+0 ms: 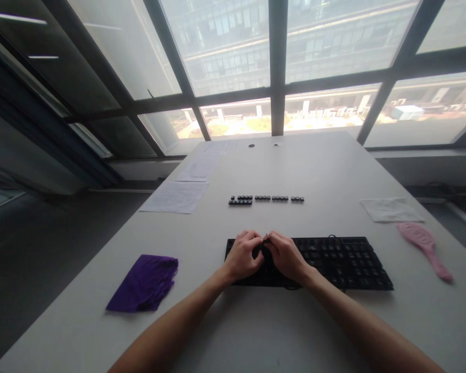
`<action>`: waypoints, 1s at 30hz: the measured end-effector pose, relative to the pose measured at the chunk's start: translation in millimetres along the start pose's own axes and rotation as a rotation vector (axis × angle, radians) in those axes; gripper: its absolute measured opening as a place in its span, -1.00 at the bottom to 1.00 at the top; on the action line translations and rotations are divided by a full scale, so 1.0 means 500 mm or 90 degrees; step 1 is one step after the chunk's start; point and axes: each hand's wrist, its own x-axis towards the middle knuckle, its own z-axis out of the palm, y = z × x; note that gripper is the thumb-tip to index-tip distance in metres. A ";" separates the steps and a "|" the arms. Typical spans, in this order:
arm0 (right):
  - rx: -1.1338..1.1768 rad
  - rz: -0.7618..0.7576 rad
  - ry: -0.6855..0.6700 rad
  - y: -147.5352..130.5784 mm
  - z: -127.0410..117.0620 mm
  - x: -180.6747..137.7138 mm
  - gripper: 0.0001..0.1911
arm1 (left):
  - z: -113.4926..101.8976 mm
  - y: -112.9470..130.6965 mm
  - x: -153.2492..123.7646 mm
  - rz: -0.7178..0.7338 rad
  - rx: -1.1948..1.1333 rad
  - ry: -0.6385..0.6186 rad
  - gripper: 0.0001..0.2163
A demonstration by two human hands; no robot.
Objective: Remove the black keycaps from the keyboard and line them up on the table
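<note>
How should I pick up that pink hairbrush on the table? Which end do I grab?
Grab the pink plastic hairbrush by its thin handle, the end nearer you. It lies flat on the white table, its wide oval head pointing away, and that side looks free. So probably reach in from the front right edge and close your fingers across the handle.

Our two hands meet, knuckles up, fingers curled

Our left hand (244, 255) and right hand (285, 255) sit side by side, fingertips pressed together at the middle. Both forearms are bare and reach forward from the lower edge, converging toward the wrists. Our fingers are bent inward and down, so we cannot tell what, if anything, they pinch.
</note>
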 end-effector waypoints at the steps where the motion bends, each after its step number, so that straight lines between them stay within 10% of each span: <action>1: 0.022 0.021 0.011 0.000 -0.002 0.001 -0.82 | -0.001 0.002 0.000 0.004 0.003 -0.005 -0.90; 9: 0.077 0.090 0.088 0.000 -0.011 0.007 -0.86 | 0.012 -0.007 0.002 -0.011 -0.069 0.036 -0.93; 21: -0.077 -0.096 -0.028 -0.008 0.001 -0.007 -0.75 | 0.012 -0.008 -0.008 -0.010 -0.050 0.128 -0.95; 30: -0.031 0.071 0.066 -0.002 0.001 -0.002 -0.83 | 0.029 -0.021 -0.017 0.040 -0.034 0.144 -0.68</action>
